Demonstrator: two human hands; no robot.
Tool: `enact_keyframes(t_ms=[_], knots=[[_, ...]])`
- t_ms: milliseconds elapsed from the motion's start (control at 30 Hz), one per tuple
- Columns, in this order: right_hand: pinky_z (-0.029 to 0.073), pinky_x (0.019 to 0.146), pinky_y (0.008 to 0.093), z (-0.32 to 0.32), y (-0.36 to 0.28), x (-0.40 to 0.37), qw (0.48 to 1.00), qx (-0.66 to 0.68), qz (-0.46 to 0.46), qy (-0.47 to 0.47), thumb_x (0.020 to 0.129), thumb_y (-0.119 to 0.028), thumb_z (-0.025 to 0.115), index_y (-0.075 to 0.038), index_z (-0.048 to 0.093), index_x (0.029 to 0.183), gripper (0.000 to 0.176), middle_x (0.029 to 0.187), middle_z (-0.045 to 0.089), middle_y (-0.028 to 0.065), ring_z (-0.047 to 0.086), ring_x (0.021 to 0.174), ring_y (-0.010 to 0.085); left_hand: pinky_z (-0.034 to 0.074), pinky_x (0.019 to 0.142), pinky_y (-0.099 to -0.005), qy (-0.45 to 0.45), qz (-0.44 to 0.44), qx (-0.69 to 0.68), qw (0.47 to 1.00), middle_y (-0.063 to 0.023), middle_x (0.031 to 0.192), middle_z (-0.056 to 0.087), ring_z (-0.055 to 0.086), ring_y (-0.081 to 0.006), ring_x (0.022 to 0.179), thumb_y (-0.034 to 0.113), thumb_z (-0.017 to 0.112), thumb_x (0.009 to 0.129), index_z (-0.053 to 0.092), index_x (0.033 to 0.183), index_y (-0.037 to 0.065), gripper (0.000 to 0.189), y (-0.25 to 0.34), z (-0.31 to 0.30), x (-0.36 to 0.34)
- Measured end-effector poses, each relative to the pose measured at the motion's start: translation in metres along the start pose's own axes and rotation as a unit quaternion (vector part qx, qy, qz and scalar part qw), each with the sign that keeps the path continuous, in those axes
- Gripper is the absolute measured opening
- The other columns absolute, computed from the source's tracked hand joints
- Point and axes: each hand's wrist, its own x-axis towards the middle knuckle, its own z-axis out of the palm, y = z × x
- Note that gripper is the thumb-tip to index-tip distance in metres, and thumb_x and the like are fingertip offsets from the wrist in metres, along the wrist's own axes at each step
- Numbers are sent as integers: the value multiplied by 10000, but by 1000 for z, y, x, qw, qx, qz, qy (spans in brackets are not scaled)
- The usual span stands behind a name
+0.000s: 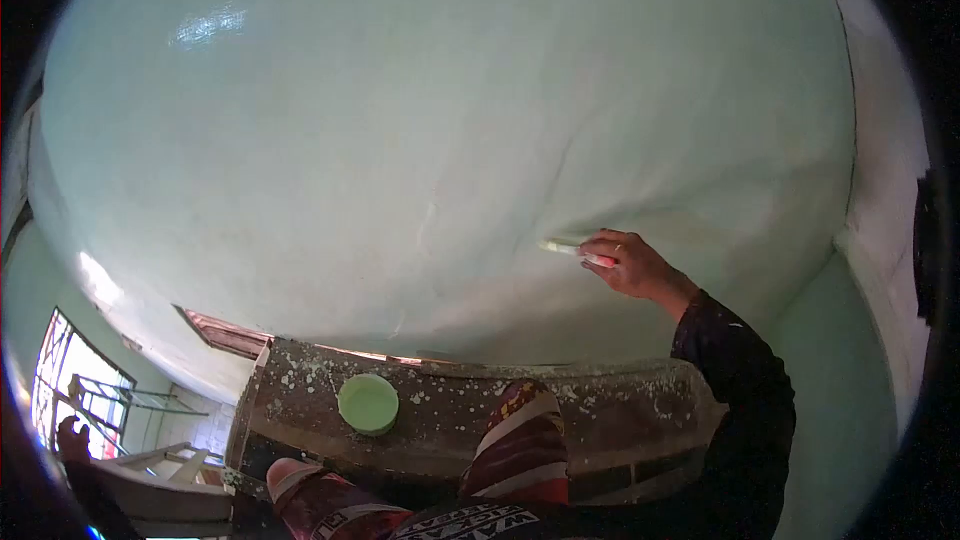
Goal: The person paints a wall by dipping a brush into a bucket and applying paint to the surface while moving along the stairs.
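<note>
My right hand is raised against a pale green painted wall and grips a small paintbrush with a reddish handle. The brush's bristles point left and touch the wall just below a faint ridge line. The dark sleeve of that arm runs down to the lower right. My left hand is not in view. A round green paint container sits on a paint-spattered plank below the hand.
My knee in patterned red and white trousers rests against the plank. A white wall edge stands at the right. At lower left are a barred window, white ladder parts and another person's foot.
</note>
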Motion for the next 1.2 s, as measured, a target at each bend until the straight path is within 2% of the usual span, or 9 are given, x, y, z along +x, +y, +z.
enact_keyframes(t_ms=[100, 167, 367, 700, 767, 800, 900, 967, 1200], knots=[[497, 752, 351, -37, 32, 40, 970, -173, -138, 102, 806, -57, 632, -18, 623, 956, 155, 926, 633, 123, 616, 846, 274, 508, 681, -393, 3, -76, 16, 997, -154, 992, 627, 628, -294, 763, 299, 660, 776, 629, 945, 55, 299, -20, -41, -69], [488, 778, 298, -98, -4, 80, 970, -89, -7, 227, 808, -50, 650, -16, 622, 954, 152, 912, 652, 72, 614, 850, 154, 511, 670, -395, -4, -155, 39, 987, -157, 986, 627, 630, -296, 751, 296, 659, 775, 632, 933, 51, 292, -39, -80, -154], [492, 775, 334, -188, -135, 206, 809, -339, -231, 422, 873, -89, 590, 15, 597, 1050, 206, 971, 608, 128, 615, 895, 251, 444, 917, -400, -69, -309, 16, 948, -132, 1051, 634, 580, -303, 1026, 344, 696, 711, 656, 947, 80, 356, 34, -160, -157], [493, 713, 410, -62, -284, 472, 770, -320, -354, 423, 894, -136, 508, -62, 576, 1011, 155, 983, 554, 152, 578, 801, 329, 447, 903, -409, -112, -353, 4, 929, -121, 1078, 625, 599, -313, 987, 306, 684, 749, 650, 959, 118, 285, 48, -171, -151], [486, 679, 413, 28, -275, 498, 788, -298, -399, 361, 883, -98, 503, -44, 575, 901, 92, 922, 553, 154, 575, 765, 313, 438, 918, -403, -96, -344, -10, 934, -117, 1117, 610, 593, -312, 999, 306, 678, 756, 642, 979, 112, 298, 38, -162, -155], [482, 682, 400, 86, -284, 489, 931, -27, -319, 174, 890, -92, 485, -45, 570, 800, 132, 859, 548, 125, 574, 783, 278, 427, 934, -393, -105, -375, -29, 921, -110, 1163, 589, 580, -301, 1031, 299, 674, 762, 634, 1003, 103, 314, 53, -174, -150], [459, 809, 441, 276, -268, 442, 817, -308, -462, 154, 842, -180, 524, -91, 586, 824, 111, 853, 542, 112, 578, 890, 258, 451, 871, -383, -83, -339, -2, 937, -116, 1062, 624, 591, -268, 971, 277, 685, 768, 630, 1022, 86, 323, 46, -168, -155], [457, 822, 459, 283, -324, 370, 941, -117, -297, -108, 873, -224, 493, -111, 608, 874, 161, 931, 563, 184, 580, 910, 363, 438, 902, -378, -96, -344, 3, 934, -108, 1079, 616, 582, -269, 1005, 292, 675, 772, 631, 1024, 84, 329, 47, -172, -155], [480, 651, 467, 121, -343, 585, 875, -158, -379, 256, 917, -268, 438, -18, 565, 759, 322, 807, 624, 205, 597, 779, 405, 426, 922, -380, -95, -356, -1, 929, -94, 1070, 620, 579, -257, 1025, 346, 650, 796, 631, 1001, 97, 323, 47, -168, -154]])
